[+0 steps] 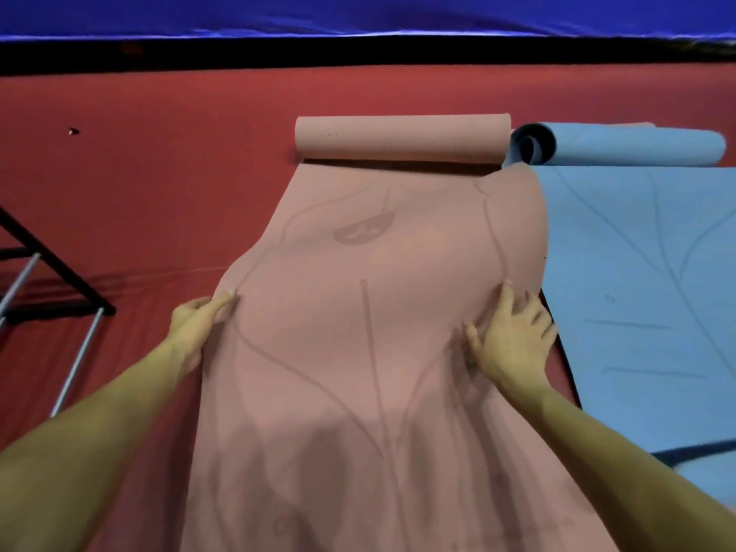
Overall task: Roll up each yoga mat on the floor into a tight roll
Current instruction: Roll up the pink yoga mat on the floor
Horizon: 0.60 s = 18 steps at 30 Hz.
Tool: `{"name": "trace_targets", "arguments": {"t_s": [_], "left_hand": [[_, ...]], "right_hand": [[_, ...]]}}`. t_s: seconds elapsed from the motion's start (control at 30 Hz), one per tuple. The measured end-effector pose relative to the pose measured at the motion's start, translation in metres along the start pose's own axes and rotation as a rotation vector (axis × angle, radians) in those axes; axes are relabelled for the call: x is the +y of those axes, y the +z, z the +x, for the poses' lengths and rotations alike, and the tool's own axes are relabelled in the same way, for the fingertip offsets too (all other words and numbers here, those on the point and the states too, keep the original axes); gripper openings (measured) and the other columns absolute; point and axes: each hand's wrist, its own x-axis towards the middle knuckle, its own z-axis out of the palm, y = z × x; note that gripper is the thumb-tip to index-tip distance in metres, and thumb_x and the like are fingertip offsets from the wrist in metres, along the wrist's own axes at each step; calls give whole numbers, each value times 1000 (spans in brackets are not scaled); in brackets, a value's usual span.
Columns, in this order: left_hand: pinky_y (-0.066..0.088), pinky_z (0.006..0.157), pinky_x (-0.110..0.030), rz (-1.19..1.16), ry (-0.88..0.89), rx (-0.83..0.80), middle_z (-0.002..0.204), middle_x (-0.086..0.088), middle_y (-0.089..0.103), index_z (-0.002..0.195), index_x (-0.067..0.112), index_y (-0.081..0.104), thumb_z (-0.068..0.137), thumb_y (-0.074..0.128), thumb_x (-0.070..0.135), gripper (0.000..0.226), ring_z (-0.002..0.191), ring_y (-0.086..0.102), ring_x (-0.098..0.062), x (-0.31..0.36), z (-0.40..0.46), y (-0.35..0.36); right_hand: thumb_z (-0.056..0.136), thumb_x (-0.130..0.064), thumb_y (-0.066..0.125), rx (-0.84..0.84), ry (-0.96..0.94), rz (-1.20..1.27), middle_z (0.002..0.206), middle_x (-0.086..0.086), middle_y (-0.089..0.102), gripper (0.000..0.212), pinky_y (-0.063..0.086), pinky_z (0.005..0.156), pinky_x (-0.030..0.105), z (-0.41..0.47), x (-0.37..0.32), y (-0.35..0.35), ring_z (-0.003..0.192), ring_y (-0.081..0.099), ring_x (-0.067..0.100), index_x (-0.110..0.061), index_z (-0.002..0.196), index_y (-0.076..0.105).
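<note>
The dusty-pink foam yoga mat with faint leaf line-work runs up the middle of the red carpeted floor, its far end already wound into a roll near the floor's far edge, while the near stretch humps up off the floor between the hands. It looks light, soft and springy: it drapes in broad waves instead of creasing, so it will probably slacken if tension drops, and its matte face should give palms good purchase. The sensible hold is at the two long edges, level with each other, so the roll stays square.

The left hand grips the mat's left edge, thumb on top and fingers hidden beneath. The right hand rests near the right edge with fingers spread and slightly curled, pressing on the surface; whether it pinches anything I cannot tell.

Just beside, to the right, lies a pale-blue foam yoga mat, likewise part-rolled; the pink mat's right edge overlaps it and may drag. A black and silver metal frame stands at the floor's left edge, well apart
</note>
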Motion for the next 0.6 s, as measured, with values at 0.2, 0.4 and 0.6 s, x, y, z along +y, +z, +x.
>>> {"name": "trace_targets", "arguments": {"t_s": [0.2,0.4,0.6], "left_hand": [[56,90,-48,23,-258,-232,109,-11,76,118,16,71,73,87,61,66,101,72,-31,52,59,17],[59,80,-32,-202,84,-58,108,0,78,98,19,76,92,80,20,7,90,73,-16,63,61,38],[55,88,-39,-25,4,225,110,-14,76,104,11,76,91,80,25,19,100,70,-27,-10,63,0]], "right_hand": [[90,-74,51,-14,-632,-44,167,22,13,91,16,118,73,21,-130,-39,153,12,51,-35,163,11],[83,-85,51,-463,-525,-209,169,8,-23,101,25,108,81,44,-168,9,153,-9,54,-52,159,-7],[81,-90,47,-805,-452,-229,171,13,-20,109,17,126,55,45,-162,66,156,10,47,-41,164,-4]]}}
